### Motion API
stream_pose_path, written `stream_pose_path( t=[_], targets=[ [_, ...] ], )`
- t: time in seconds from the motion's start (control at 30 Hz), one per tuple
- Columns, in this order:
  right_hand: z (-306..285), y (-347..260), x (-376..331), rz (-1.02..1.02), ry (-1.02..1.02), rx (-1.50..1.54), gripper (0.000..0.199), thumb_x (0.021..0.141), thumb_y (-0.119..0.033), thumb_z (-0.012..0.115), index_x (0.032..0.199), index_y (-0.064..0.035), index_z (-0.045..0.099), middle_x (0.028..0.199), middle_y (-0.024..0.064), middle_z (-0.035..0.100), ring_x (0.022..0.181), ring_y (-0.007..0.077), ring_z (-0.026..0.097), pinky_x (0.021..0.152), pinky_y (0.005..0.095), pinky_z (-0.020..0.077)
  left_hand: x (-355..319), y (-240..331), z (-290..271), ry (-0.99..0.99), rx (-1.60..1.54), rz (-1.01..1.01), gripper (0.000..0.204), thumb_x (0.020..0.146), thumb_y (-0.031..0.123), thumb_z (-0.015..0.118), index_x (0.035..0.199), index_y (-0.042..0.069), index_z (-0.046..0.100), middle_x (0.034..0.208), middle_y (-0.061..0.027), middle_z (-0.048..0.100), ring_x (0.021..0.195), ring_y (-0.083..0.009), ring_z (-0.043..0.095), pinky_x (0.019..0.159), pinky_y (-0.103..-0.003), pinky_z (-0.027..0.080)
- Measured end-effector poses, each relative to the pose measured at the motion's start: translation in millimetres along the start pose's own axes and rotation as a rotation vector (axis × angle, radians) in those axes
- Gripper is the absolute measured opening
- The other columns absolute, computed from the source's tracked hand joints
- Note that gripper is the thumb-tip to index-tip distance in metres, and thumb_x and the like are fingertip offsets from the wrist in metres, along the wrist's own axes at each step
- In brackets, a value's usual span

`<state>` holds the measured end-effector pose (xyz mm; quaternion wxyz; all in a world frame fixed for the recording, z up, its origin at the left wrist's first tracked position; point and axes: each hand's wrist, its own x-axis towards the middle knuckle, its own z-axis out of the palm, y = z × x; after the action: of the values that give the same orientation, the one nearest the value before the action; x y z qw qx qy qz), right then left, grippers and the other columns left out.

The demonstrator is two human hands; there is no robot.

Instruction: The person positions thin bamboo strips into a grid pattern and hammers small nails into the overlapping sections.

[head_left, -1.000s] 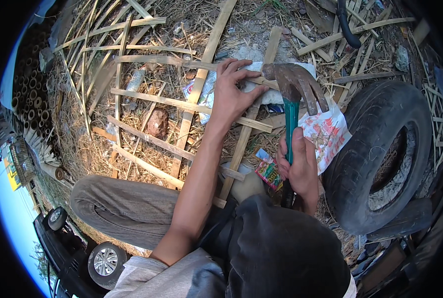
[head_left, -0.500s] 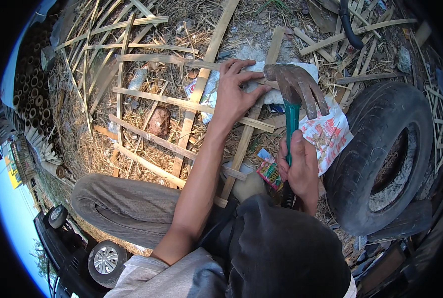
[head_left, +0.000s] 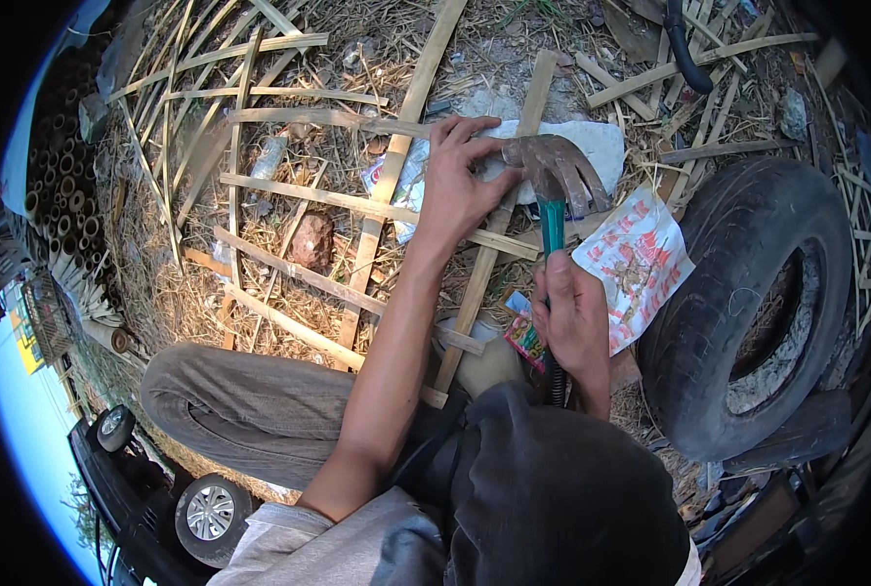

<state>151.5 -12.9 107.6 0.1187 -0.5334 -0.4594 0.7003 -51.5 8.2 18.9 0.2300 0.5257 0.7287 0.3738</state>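
Observation:
My right hand (head_left: pixel 572 313) is closed around the green handle of a claw hammer (head_left: pixel 550 166). Its rusty head rests at, or just over, a crossing of light wooden strips, close beside my left fingertips. My left hand (head_left: pixel 463 181) lies over a lattice of flat strips (head_left: pixel 299 191), thumb and fingers bent together at the upper crossing by the upright strip (head_left: pixel 536 93). Whatever they pinch is hidden by the fingers and hammer head. Beneath that crossing sits a pale slab (head_left: pixel 597 151).
A worn tire (head_left: pixel 748 313) stands at the right, beside a red-and-white printed sheet (head_left: pixel 636 264). A reddish stone (head_left: pixel 311 241) lies within the lattice. More woven strips (head_left: pixel 250 93) spread at the far left. Bamboo poles (head_left: pixel 64 195) are stacked beyond, and a dark vehicle (head_left: pixel 133 498) stands lower left.
The hammer has swung down and left, its head now against or near the strip crossing by my left fingers. My right hand moved slightly left with it; the left hand stayed in place.

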Motion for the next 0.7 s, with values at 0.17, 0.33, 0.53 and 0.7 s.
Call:
stream_pose_path(
  t=[0.17, 0.33, 0.53, 0.7],
  targets=[
    [6.6, 8.4, 5.0, -0.174, -0.005, 0.055, 0.056, 0.111, -0.054, 0.044, 0.081, -0.0069, 0.049, 0.058, -0.0025, 0.044, 0.048, 0.0058, 0.041, 0.044, 0.0242, 0.0324, -0.3, 1.2, 0.2, 0.001, -0.005, -0.010, 0.032, 0.069, 0.018, 0.088, 0.098, 0.005, 0.081, 0.129, -0.0100, 0.070, 0.130, -0.0352, 0.051, 0.111, -0.045, 0.045],
    [14.2, 30.1, 24.6, -0.053, 0.062, -0.050, 0.061, 0.110, -0.051, 0.049, 0.075, -0.0013, 0.055, 0.057, 0.0003, 0.051, 0.053, 0.0083, 0.049, 0.048, 0.0314, 0.0378, -0.5, -4.8, -1.4, -0.005, 0.032, 0.019, 0.032, 0.069, 0.016, 0.084, 0.099, 0.005, 0.081, 0.130, -0.0094, 0.070, 0.129, -0.0357, 0.051, 0.111, -0.045, 0.045],
    [12.4, 26.4, 13.4, -0.046, 0.088, 0.130, 0.062, 0.110, -0.052, 0.049, 0.075, -0.0011, 0.057, 0.057, 0.0002, 0.051, 0.052, 0.0084, 0.049, 0.049, 0.0293, 0.0385, -2.0, -0.7, -3.5, -0.015, -0.002, -0.018, 0.035, 0.072, 0.016, 0.082, 0.105, 0.007, 0.080, 0.134, -0.0056, 0.070, 0.131, -0.0334, 0.050, 0.115, -0.045, 0.041],
    [-2.8, 14.4, 6.6, -0.237, 0.023, 0.240, 0.057, 0.108, -0.050, 0.054, 0.080, -0.0011, 0.059, 0.060, -0.0005, 0.051, 0.054, 0.0076, 0.050, 0.049, 0.0273, 0.0391, 2.2, 8.8, 3.7, -0.007, -0.003, 0.002, 0.038, 0.075, 0.024, 0.090, 0.109, 0.009, 0.081, 0.131, -0.0062, 0.071, 0.130, -0.0327, 0.050, 0.114, -0.045, 0.042]
  ],
)
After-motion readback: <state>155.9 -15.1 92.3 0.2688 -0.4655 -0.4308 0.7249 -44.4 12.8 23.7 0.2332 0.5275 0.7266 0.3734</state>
